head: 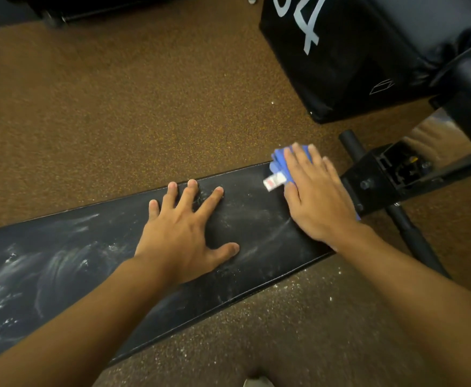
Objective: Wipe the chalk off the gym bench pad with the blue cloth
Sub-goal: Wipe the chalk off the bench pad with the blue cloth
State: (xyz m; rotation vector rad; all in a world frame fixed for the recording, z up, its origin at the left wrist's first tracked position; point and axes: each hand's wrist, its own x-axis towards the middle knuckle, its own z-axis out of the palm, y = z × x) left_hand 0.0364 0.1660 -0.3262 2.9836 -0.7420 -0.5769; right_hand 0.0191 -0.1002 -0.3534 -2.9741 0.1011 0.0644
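Observation:
The black gym bench pad [256, 216] runs from lower left to upper right across the view. White chalk smears [19, 275] cover its left part, with fainter streaks near the middle. My right hand [318, 196] lies flat on the blue cloth [280, 160] at the pad's right end, pressing it down; a white tag sticks out of the cloth. My left hand [187, 233] rests flat on the middle of the pad with fingers spread and nothing in it.
The bench's black metal frame and foot bar [390, 174] stick out past the right end. A large black padded box with white numerals [340, 57] stands on the brown speckled floor [117, 107] behind. Chalk dust lies on the floor by the near edge.

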